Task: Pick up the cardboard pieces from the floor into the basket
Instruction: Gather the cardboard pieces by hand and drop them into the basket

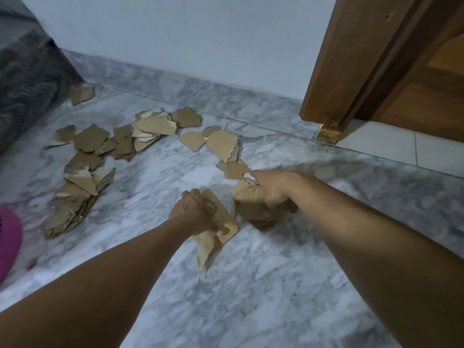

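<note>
Head view: a wad of cardboard pieces (221, 222) is clutched in the left hand (193, 212), another in the blurred right hand (273, 187). More scraps (233, 169) lie touching the right hand, doorframe (346, 79) side; the pink basket (8, 242) is glimpsed far left.

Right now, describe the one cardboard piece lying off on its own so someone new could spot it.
Start at the grey patterned fabric on the far left, where it meets the marble floor. The lone cardboard piece lies at its foot, near the wall. Unlike the overlapping scraps mid-floor, it touches no other cardboard.
</note>
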Demonstrator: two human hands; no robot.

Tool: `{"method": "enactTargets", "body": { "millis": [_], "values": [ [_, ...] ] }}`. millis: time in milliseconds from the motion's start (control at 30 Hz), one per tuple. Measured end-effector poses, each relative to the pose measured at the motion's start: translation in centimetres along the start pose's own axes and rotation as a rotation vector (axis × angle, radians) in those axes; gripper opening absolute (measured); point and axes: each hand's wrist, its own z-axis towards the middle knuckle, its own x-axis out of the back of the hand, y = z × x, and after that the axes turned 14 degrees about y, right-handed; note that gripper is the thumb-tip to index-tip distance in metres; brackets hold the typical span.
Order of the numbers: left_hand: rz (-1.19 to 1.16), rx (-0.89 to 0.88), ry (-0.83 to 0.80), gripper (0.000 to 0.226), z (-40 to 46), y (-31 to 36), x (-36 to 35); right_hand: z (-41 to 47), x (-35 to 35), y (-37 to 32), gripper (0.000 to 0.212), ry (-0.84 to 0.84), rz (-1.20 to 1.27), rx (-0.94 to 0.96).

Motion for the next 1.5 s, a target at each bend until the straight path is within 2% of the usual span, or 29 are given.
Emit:
{"method": "enactTargets", "body": {
  "millis": [67, 133, 200, 367, 467, 633, 800, 900, 1033, 1200, 1367, 1467, 1500],
  "values": [
    [0.007, 0.02, 0.015, 0.102, -0.3, -0.6, 0.1, 0.0, -2.2, -0.5, 0.099, 0.06, -0.036, -0.087],
    [0.015, 0.035, 0.022, 0.101, -0.4, -1.5, 0.4, -0.4, -4.0, -1.0, 0.101, 0.129, -0.059, -0.131],
    [0.003, 0.064, 0.024, 0.099, -0.4, -2.3, 0.8, -0.8, -5.2, -1.2, 0.098, 0.172, 0.002, -0.126],
    [-0.025, 0.117, 0.005, 0.094, -1.4, -3.4, 2.3, -2.7, -6.0, -1.4, 0.073, 0.269, 0.062, -0.044],
    [-0.051, 0.12, 0.009, 0.1, -2.5, -4.3, 4.0, -4.1, -5.8, -1.9, 0.073, 0.271, 0.122, -0.079],
    [-0.029, 0.148, 0.121, 0.109, -4.5, -6.9, 10.8, -7.6, 0.9, -4.8, 0.079, 0.287, 0.291, -0.136],
    [-0.05, 0.164, 0.269, 0.101, -9.1, -10.2, 21.4, -11.9, 10.7, -10.5, 0.07, 0.398, 0.347, -0.058],
    [-0.055, 0.195, 0.354, 0.094, -12.9, -13.1, 27.4, -14.7, 15.6, -15.4, 0.071, 0.45, 0.37, 0.032],
    [-0.059, 0.237, 0.446, 0.097, -16.0, -18.5, 32.7, -16.7, 19.6, -22.3, 0.075, 0.447, 0.447, 0.146],
    [-0.061, 0.381, 0.467, 0.099, -18.7, -28.8, 35.6, -16.5, 21.6, -34.0, 0.06, 0.405, 0.435, 0.236],
    [-0.103, 0.534, 0.518, 0.101, -20.1, -40.1, 37.2, -15.4, 21.5, -46.8, 0.044, 0.323, 0.552, 0.298],
    [-0.167, 0.631, 0.563, 0.111, -19.9, -45.6, 37.4, -13.8, 20.5, -53.4, 0.04, 0.367, 0.618, 0.322],
    [-0.196, 0.653, 0.592, 0.113, -19.8, -46.8, 37.5, -13.0, 20.2, -55.1, 0.044, 0.403, 0.633, 0.33]
  ]
}}
